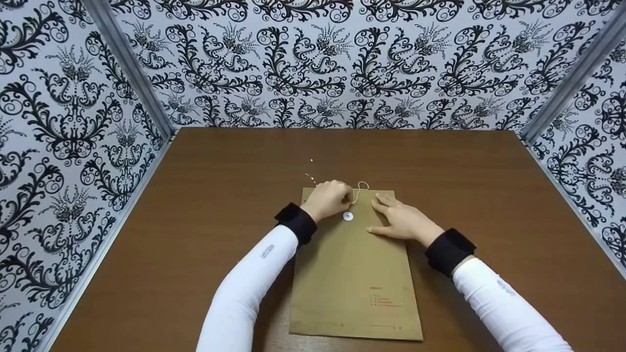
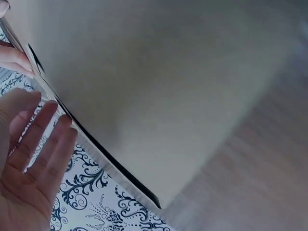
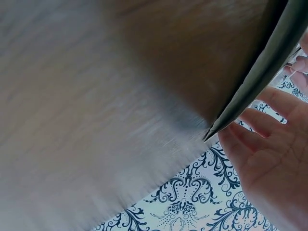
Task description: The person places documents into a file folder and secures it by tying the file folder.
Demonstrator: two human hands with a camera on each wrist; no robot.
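A brown string-tie envelope (image 1: pixel 352 274) lies flat on the table, its top end pointing away from me. Close to that end is a round white button (image 1: pixel 347 216). My left hand (image 1: pixel 330 199) is just above the button and pinches a thin pale string (image 1: pixel 359 188), which loops out past the envelope's top edge. My right hand (image 1: pixel 403 217) rests on the upper right of the envelope with fingers spread. In the right wrist view, the right hand's fingers (image 3: pixel 262 122) lie along the envelope's edge, and the string shows between the left fingertips (image 3: pixel 299 67).
The brown wooden table (image 1: pixel 220 195) extends to both sides of the envelope. Patterned black-and-white walls (image 1: pixel 313 63) enclose it at the back and sides. Small white flecks (image 1: pixel 311 177) show beyond the envelope's top left corner. Red print (image 1: pixel 384 298) marks its lower right.
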